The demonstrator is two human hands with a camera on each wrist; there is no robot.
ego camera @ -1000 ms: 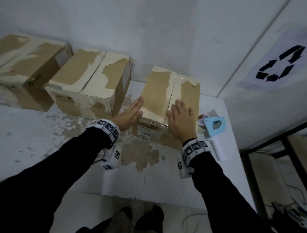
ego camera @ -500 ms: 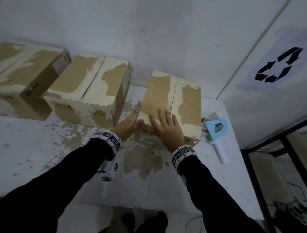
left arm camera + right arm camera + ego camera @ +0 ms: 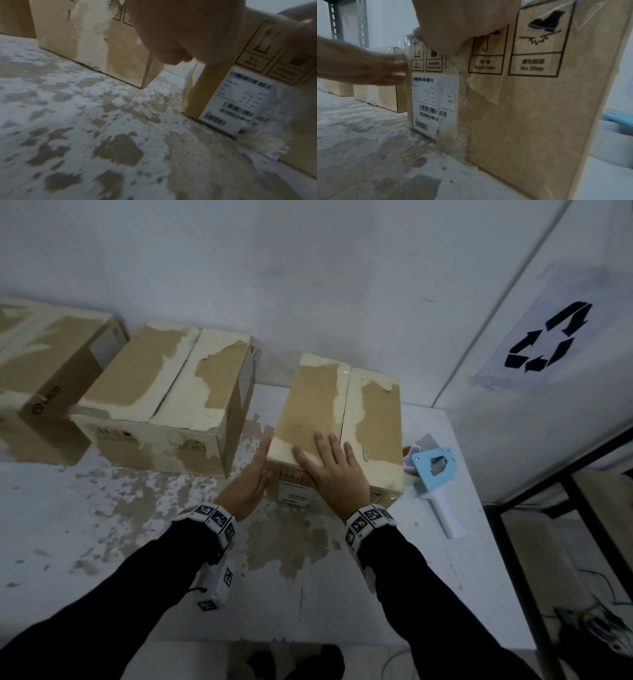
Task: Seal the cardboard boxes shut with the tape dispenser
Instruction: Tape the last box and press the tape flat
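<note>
A worn cardboard box (image 3: 370, 412) with both top flaps down stands on the white table (image 3: 102, 525). My right hand (image 3: 329, 470) lies flat on the near end of its left flap, fingers straight. My left hand (image 3: 251, 481) presses flat against the box's left side near the front corner. The box's front face (image 3: 530, 108) carries a shipping label (image 3: 435, 102) and "No Step" marks. A tape dispenser (image 3: 436, 474) with a light blue body and white handle lies on the table just right of the box, untouched.
Two more worn boxes, one (image 3: 171, 398) just left and another (image 3: 44, 371) at the far left, sit along the white wall. The table's top is chipped and stained. A recycling sign (image 3: 548, 337) hangs on the right wall; a dark metal rack (image 3: 582, 508) stands beyond the table's right edge.
My right hand has slid left from the right flap onto the left flap's near end. My left hand has dropped from the box's top edge to its left side. The view shifted slightly.
</note>
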